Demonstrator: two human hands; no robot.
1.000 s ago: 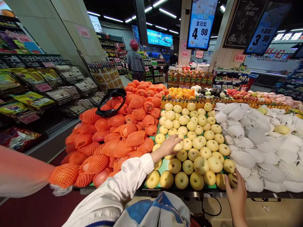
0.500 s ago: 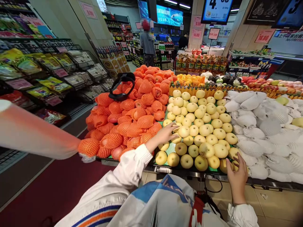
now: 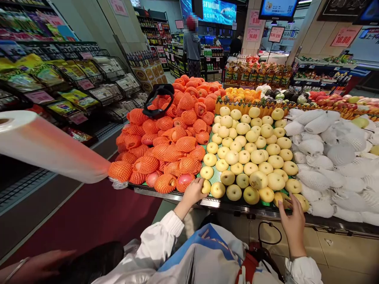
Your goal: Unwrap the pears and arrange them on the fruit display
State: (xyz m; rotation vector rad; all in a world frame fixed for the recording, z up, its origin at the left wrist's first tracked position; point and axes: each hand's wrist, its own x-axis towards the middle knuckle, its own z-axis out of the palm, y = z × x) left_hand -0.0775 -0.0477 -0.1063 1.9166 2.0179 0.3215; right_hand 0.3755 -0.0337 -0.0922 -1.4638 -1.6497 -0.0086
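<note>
Pale yellow pears (image 3: 250,167) lie in rows on a green mat on a slanted display. At its front left corner, my left hand (image 3: 194,193) has its fingers and thumb curved round the side of a pear (image 3: 206,186), which still sits on the mat. My right hand (image 3: 293,221) is at the front right corner, fingers spread, with the fingertips touching or close by a speckled pear (image 3: 281,200). Nothing is lifted in that hand.
Fruit in orange foam nets (image 3: 166,152) is piled left, with a black strap-like object (image 3: 160,100) on top. White-netted fruit (image 3: 319,165) lies right. A plastic bag roll (image 3: 50,146) juts in. Another person's hand (image 3: 38,260) shows lower left, blurred.
My left hand has come back from the middle left pears to the front left corner and closed round a pear. My right hand stays nearly in place. Another person's hand has appeared lower left.
</note>
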